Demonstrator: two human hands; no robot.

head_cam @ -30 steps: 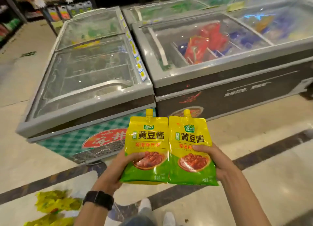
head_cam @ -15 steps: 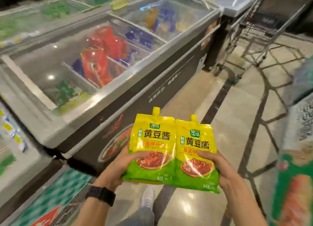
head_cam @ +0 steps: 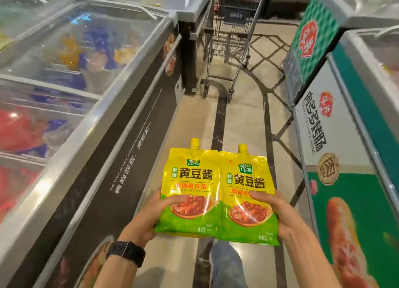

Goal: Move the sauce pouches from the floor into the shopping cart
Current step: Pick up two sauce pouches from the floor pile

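Two sauce pouches are carried side by side in the aisle, spouts up: the left hand [head_cam: 151, 214] grasps the left pouch [head_cam: 191, 192] by its lower left edge, thumb laid across the printed front, and the right hand [head_cam: 278, 212] grasps the right pouch [head_cam: 248, 203] the same way on its lower right edge. The inner edges touch or slightly overlap. The shopping cart [head_cam: 233, 37] stands well ahead at about 12 o'clock, at the far end of the aisle, beside the end of the chest freezer [head_cam: 121, 106] that runs along 9 to 11 o'clock; a second freezer cabinet [head_cam: 349, 149] lines the 2 to 4 o'clock side. The likeliest slip, I judge, comes from the grip itself: each pouch is pinched low and at one edge only, so a glossy, heavy pouch could fold over the thumb or slide out while walking. The narrow aisle adds a risk of brushing a freezer corner with an elbow. At the cart, dropping both together over the wire rim could land one on its spout or let one catch the rim and fall back to the floor [head_cam: 239, 123].
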